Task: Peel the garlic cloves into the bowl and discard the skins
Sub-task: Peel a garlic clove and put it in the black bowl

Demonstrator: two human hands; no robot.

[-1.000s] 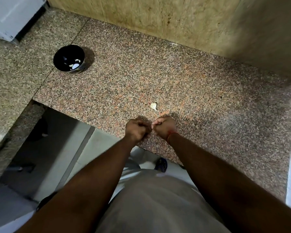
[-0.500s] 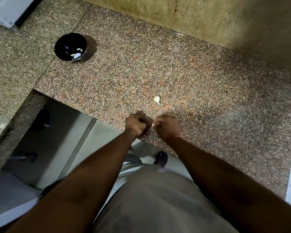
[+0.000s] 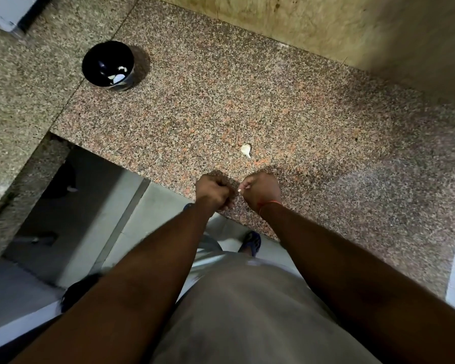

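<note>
- Right hand pinches a small white garlic piece; left hand fisted, contents not visible
- Whole pale clove near the speckled granite counter's front edge
- Black round bowl at its far left corner

We hold both arms stretched forward, the 2 fists close together but apart. Our left hand is curled tight, knuckles up. Our right hand pinches a small white scrap at its fingertips.
</note>
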